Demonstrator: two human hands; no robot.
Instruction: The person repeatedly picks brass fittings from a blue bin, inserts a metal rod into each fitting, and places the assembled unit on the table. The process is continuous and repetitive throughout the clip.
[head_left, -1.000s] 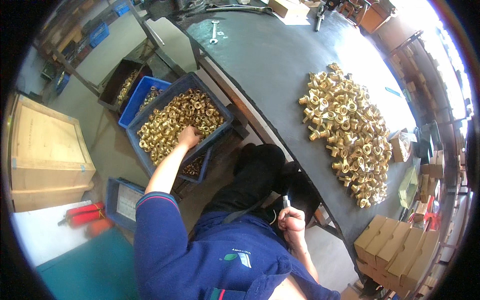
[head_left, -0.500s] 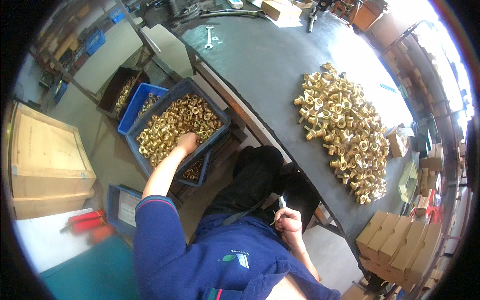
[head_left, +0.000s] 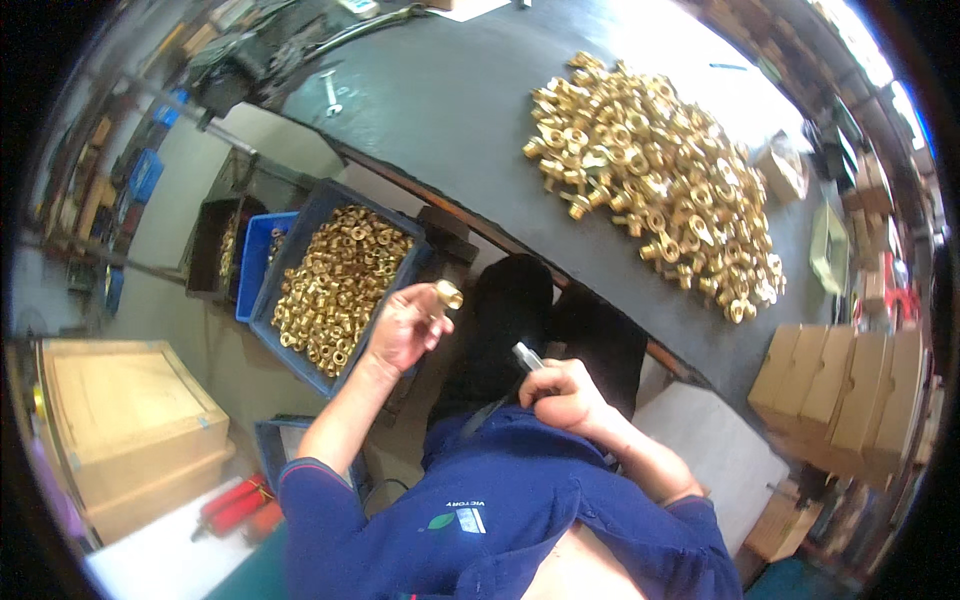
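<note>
Your left hand point(head_left: 405, 325) is raised above the near edge of the blue bin point(head_left: 300, 225), palm turned up toward you, wrist bent back a little. Its fingertips pinch one brass fitting point(head_left: 447, 295), held up clear of the bin's load. The forearm runs bare from the rolled blue sleeve point(head_left: 330, 500) at the lower left, angled up and to the right, elbow low.

Your right hand point(head_left: 565, 395) sits close to your chest, over your dark lap, fingers curled shut around a slim metal tool point(head_left: 527, 356) whose tip pokes out toward the upper left. The right forearm comes in from the lower right, bent sharply at the elbow, sleeve pushed up. The two hands are near each other but apart; the fitting and the tool tip do not touch.

The bin, full of small brass rings point(head_left: 335, 285), stands on the floor to your left, beyond the bench's near edge. A second, smaller blue bin point(head_left: 258, 265) is just beside it, and a dark box point(head_left: 210, 245) lies next to that. On the black bench point(head_left: 440, 110), a large heap of brass fittings point(head_left: 660, 185) spreads toward the right edge. Cardboard boxes point(head_left: 850, 385) are stacked off the bench's right corner, and a wooden crate point(head_left: 120, 420) stands at your far left.
</note>
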